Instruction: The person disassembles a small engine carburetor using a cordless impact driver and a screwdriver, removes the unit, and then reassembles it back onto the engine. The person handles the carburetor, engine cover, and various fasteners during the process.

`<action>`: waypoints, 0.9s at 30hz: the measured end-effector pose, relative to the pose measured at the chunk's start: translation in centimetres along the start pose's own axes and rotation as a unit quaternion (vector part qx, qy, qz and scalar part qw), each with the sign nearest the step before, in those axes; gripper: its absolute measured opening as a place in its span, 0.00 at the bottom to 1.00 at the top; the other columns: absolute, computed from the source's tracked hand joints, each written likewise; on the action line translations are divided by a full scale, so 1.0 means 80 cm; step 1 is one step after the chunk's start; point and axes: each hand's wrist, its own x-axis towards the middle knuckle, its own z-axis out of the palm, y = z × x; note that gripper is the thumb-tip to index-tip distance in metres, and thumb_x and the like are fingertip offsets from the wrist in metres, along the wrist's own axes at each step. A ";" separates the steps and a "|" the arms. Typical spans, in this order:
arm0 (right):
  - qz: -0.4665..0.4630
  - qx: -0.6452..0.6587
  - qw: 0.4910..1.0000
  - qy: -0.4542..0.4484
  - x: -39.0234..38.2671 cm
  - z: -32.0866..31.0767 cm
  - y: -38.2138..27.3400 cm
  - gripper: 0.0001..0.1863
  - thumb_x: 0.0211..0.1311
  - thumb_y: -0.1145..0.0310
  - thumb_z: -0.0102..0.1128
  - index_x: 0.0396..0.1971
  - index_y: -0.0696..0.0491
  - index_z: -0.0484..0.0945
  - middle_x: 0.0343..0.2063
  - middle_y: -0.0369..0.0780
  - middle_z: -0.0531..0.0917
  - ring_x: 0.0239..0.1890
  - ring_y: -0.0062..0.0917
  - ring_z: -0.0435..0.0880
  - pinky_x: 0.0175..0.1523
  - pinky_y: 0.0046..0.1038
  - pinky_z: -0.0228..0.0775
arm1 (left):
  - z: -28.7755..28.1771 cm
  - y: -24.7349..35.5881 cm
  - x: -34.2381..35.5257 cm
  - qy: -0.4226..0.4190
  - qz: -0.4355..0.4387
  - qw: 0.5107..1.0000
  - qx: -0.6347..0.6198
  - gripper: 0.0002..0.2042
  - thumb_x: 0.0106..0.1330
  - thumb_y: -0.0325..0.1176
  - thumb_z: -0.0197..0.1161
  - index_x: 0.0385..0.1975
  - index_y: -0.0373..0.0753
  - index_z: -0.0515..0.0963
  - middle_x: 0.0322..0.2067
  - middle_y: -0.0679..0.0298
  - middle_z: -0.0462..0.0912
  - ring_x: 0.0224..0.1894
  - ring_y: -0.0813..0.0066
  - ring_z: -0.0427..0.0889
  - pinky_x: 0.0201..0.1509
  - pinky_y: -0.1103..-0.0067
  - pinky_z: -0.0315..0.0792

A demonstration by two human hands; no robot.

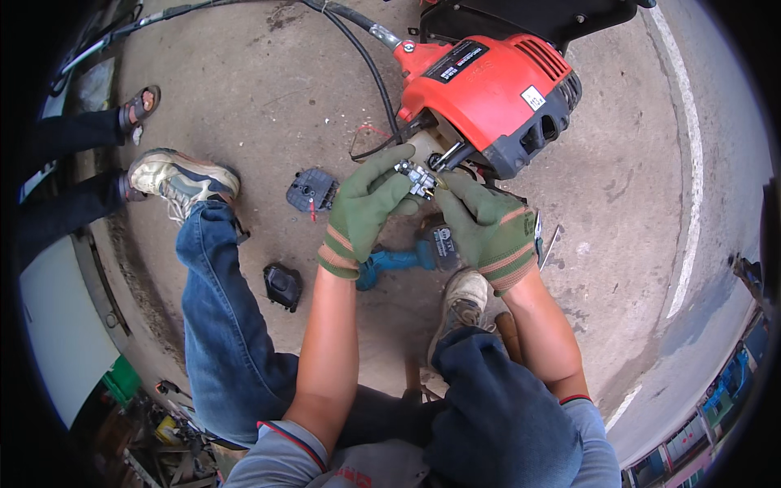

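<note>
Concrete ground (268, 106) lies below. The left hand (366, 203) pinches a metal part (416, 178) slanting ten-to-four o'clock, engine (488, 89) toward one; the right hand (488, 228), grip unclear, adjoins its four-o'clock end.

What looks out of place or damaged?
A black cover and a smaller black piece lie loose on the ground, left of the blue power tool; this looks odd because they may belong on the red engine. No clear damage shows.
</note>
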 end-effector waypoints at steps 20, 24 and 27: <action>0.000 -0.069 0.997 -0.028 -0.013 -0.003 0.003 0.09 0.68 0.65 0.63 0.43 0.53 0.85 0.30 0.49 0.87 0.31 0.47 0.87 0.35 0.44 0.77 | 0.016 0.021 -0.010 0.046 -0.013 0.999 -0.011 0.23 0.71 0.23 0.66 0.66 0.33 0.74 0.47 0.61 0.87 0.44 0.77 0.87 0.46 0.81 0.83; 0.008 -0.067 0.997 -0.031 -0.011 -0.001 0.002 0.08 0.70 0.64 0.61 0.40 0.51 0.84 0.28 0.48 0.87 0.30 0.47 0.87 0.34 0.44 0.77 | 0.015 0.021 -0.011 0.038 -0.013 0.999 -0.013 0.23 0.71 0.24 0.66 0.66 0.33 0.75 0.46 0.61 0.87 0.44 0.77 0.87 0.46 0.81 0.83; -0.019 -0.070 0.997 -0.011 -0.013 0.001 0.005 0.08 0.70 0.64 0.62 0.41 0.51 0.84 0.27 0.48 0.87 0.29 0.46 0.87 0.33 0.44 0.77 | 0.017 0.021 -0.011 0.046 -0.003 0.999 -0.004 0.22 0.71 0.24 0.66 0.65 0.33 0.75 0.46 0.61 0.87 0.43 0.78 0.86 0.45 0.81 0.83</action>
